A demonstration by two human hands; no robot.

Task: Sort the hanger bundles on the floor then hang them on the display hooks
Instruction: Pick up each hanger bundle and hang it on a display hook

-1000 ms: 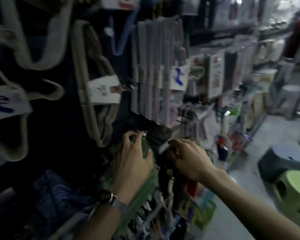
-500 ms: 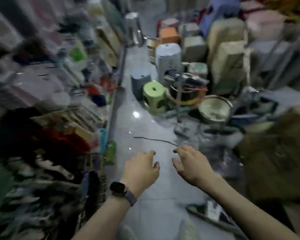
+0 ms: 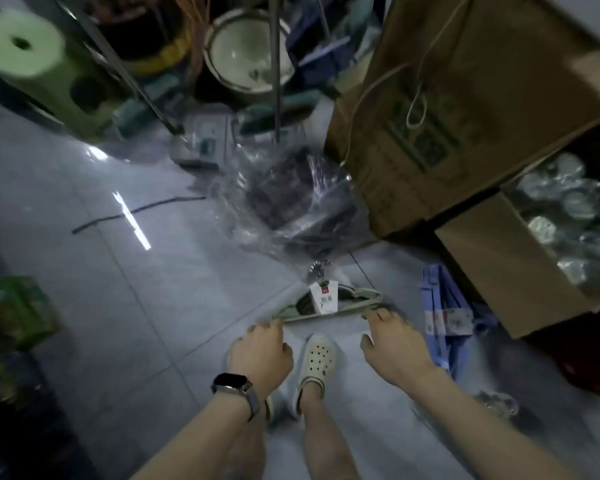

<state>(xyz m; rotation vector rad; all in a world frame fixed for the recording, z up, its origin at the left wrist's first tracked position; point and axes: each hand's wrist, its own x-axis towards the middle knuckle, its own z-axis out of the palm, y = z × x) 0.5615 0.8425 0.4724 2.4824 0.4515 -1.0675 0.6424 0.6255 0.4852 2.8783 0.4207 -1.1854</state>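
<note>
Left hand (image 3: 262,355) and right hand (image 3: 394,344) bracket the hanger bundle (image 3: 326,303); floor (image 3: 136,306) spreads leftward.

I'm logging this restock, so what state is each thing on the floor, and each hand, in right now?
green hanger bundle: flat on the floor, labelled, not yet lifted.
blue hanger bundle: lying on the floor, untouched.
plastic bag: crumpled, on the floor.
lower cardboard box: open.
left hand: empty, fingers loosely curled.
right hand: empty, reaching the green bundle's end; contact unclear.
</note>
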